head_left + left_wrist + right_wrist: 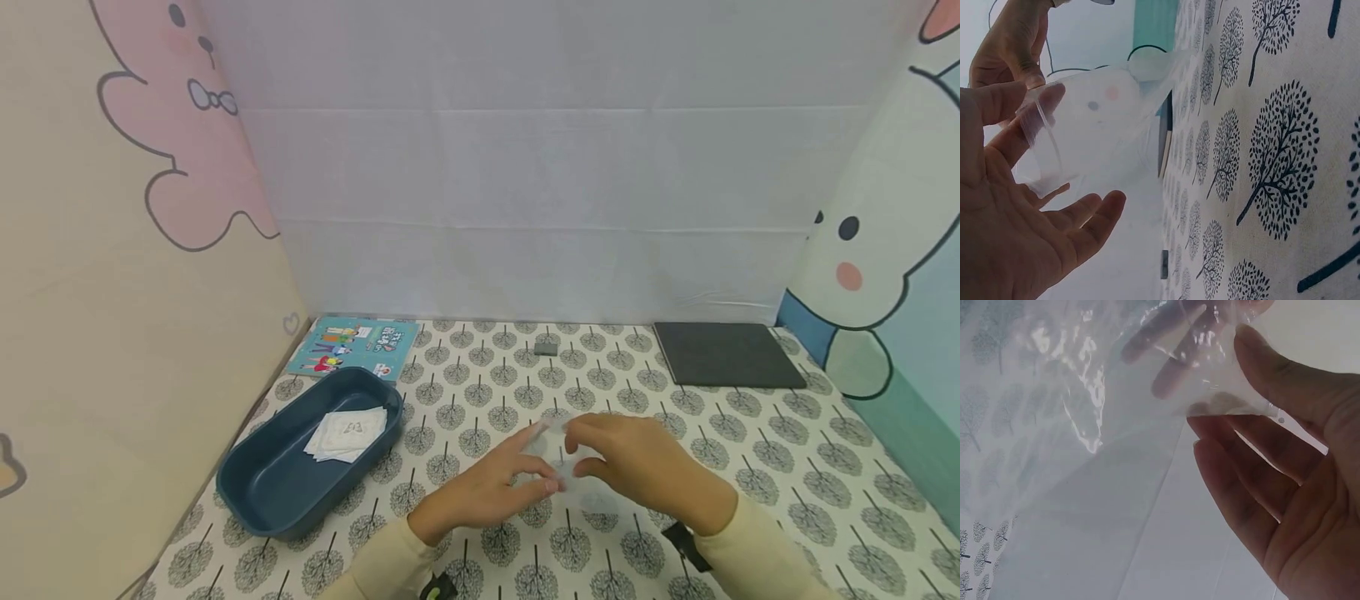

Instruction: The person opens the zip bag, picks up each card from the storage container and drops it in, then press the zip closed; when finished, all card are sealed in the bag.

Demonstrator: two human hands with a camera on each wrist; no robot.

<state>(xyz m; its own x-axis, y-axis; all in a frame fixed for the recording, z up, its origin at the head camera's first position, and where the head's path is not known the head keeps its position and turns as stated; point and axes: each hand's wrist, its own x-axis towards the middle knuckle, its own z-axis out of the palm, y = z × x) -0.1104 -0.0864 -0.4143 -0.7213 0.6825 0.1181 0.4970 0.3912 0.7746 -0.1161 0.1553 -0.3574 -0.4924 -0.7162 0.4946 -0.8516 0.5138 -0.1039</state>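
Observation:
A clear plastic bag (592, 498) hangs between my two hands above the patterned tablecloth. My left hand (498, 483) holds one side of its upper edge, thumb on one face and fingers seen through the film (1085, 119) behind it. The other fingers of that hand are spread loosely below. My right hand (637, 458) pinches the opposite part of the edge between thumb and fingers, as the right wrist view shows. The film (1091, 506) there is shiny, creased and see-through, and nothing shows inside the bag. Glare hides where exactly the left fingertips touch.
To the left stands a dark blue bin (262, 483) with white packets (348, 433) in it. A blue booklet (352, 346) lies behind it. At the back are a small grey block (546, 349) and, rightward, a black flat panel (727, 354). Cloth walls enclose three sides.

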